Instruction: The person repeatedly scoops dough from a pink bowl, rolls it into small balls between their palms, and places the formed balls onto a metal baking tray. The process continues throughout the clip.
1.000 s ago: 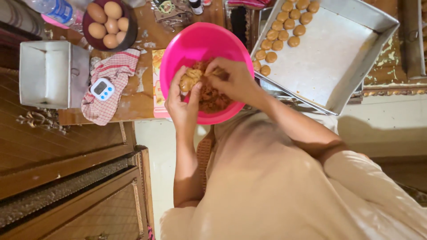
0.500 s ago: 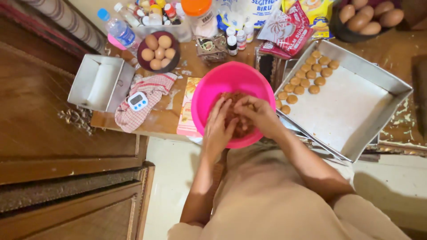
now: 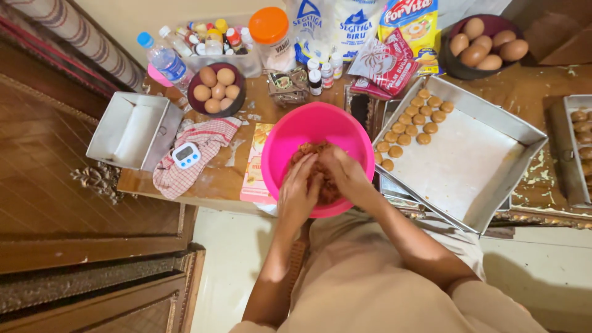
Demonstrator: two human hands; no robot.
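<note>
Brown dough [image 3: 308, 151] under both hands, in pink bowl [image 3: 290, 132]

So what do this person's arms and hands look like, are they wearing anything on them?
Both arms are bare from the hands to past the elbows: no gloves and no sleeves in view. The left hand and right hand show no rings, watch or bracelets that I can make out. The person wears a loose beige garment.

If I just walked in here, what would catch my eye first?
Probably the bright pink bowl at the centre, with the left hand and right hand pressed into brown dough inside it. To its right, a metal tray holds rows of small dough balls.
</note>
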